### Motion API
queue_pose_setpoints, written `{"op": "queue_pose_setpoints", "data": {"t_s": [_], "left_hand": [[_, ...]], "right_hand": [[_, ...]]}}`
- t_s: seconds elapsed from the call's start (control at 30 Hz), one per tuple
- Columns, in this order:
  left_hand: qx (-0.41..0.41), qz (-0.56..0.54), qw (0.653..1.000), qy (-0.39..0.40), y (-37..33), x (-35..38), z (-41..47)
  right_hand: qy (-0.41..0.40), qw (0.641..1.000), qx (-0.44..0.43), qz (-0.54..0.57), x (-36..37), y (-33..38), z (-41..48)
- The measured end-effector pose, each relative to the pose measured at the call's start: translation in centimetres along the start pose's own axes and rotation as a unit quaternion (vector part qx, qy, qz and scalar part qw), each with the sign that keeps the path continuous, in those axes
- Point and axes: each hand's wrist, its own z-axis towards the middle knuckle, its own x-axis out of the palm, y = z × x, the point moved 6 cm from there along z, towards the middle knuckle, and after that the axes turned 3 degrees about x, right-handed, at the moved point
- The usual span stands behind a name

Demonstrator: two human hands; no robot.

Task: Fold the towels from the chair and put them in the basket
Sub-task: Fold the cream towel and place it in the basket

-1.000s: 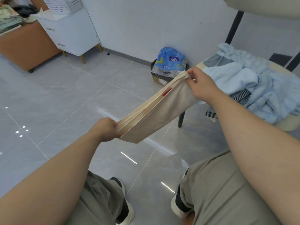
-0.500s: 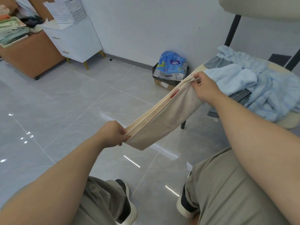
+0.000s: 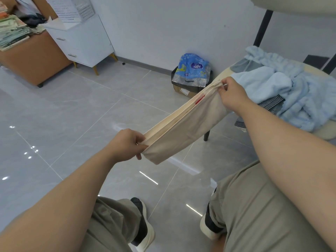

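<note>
Beige towel (image 3: 183, 124), folded lengthwise, is held taut in mid-air: its near end is pinched by the left grip (image 3: 125, 144), its far end by the right grip (image 3: 231, 95) beside the chair (image 3: 325, 133).

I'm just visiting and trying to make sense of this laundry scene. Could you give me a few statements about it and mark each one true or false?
1. The left hand and the right hand each grip one end of the beige towel. True.
2. The beige towel lies in the white basket. False: it is stretched in the air between the hands.
3. Light blue towels are heaped on the chair. True.
4. The white basket stands on the chair. False: it sits on the white cabinet, far from the chair.
</note>
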Motion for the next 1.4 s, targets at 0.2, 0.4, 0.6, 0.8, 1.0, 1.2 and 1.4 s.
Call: {"op": "queue_pose_setpoints", "data": {"t_s": [0.2,0.4,0.6,0.8,1.0,1.2,1.4], "left_hand": [[-0.016,-0.111,0.994,-0.006,0.6,-0.6,-0.3],[-0.122,-0.342,0.932,0.003,2.2,-1.2,-0.3],[-0.093,-0.393,0.914,0.03,2.5,-1.2,0.4],[-0.124,-0.282,0.947,-0.089,3.8,-2.1,1.1],[-0.171,-0.492,0.819,-0.24,4.3,-3.8,1.2],[-0.149,-0.265,0.866,-0.396,4.1,-5.7,0.8],[-0.281,-0.425,0.837,-0.198,5.0,-2.6,1.8]], "right_hand": [[0.006,1.0,0.008,0.005,-0.1,-0.1,-0.1],[0.011,1.0,0.011,0.012,0.0,0.3,0.0],[0.013,1.0,0.021,0.018,0.1,0.4,0.1],[0.017,1.0,-0.002,0.022,0.1,1.5,-0.3],[-0.014,0.999,-0.036,0.016,-0.4,3.5,-0.9],[0.024,0.999,-0.028,-0.028,0.9,4.4,-0.8],[0.034,0.998,0.016,-0.053,1.4,2.9,-0.1]]}}
